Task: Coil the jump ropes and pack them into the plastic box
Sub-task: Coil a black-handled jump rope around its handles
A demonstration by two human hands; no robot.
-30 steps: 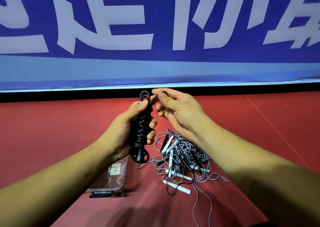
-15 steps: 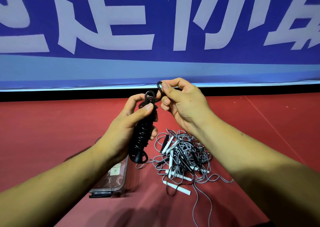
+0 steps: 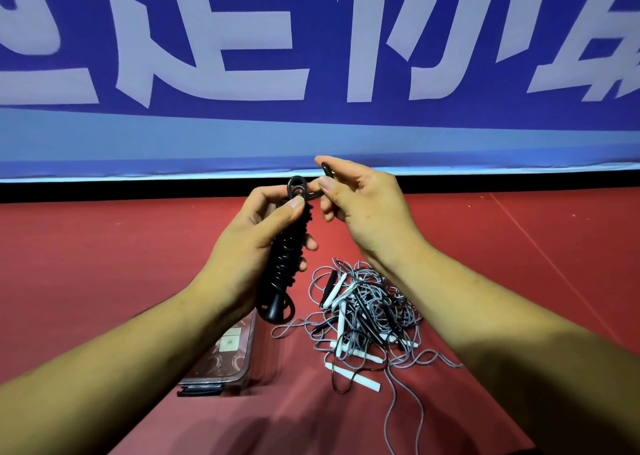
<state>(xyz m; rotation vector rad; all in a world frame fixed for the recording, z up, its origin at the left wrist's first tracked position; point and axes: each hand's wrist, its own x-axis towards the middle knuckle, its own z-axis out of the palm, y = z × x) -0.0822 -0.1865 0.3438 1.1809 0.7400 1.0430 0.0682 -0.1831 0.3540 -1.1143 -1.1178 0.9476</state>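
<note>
Above the red floor (image 3: 104, 264), in the middle of the view, two bare forearms reach in from the lower corners and meet in front of a blue banner (image 3: 311, 128) with large white characters. The left hand (image 3: 256, 246) grips a black jump rope (image 3: 287, 264) wound into a tight bundle, held nearly upright with its top tipped slightly to the right. The thumb presses across the upper part of the bundle just under a couple of small loops, and the fingers wrap round the far side, their tips showing at the bundle's right edge. A rounded handle end sticks out below the palm. The right hand (image 3: 363, 208), just beside the top of the bundle, pinches the rope's loose end (image 3: 325, 170) between thumb and forefinger, a short loop rising above them; its other fingers are curled in. A tangled pile of grey ropes (image 3: 367, 312) with white and black handles lies on the floor under the right wrist. Just left of it sits the clear plastic box (image 3: 225, 361), partly hidden by the left forearm; its contents cannot be made out.
</note>
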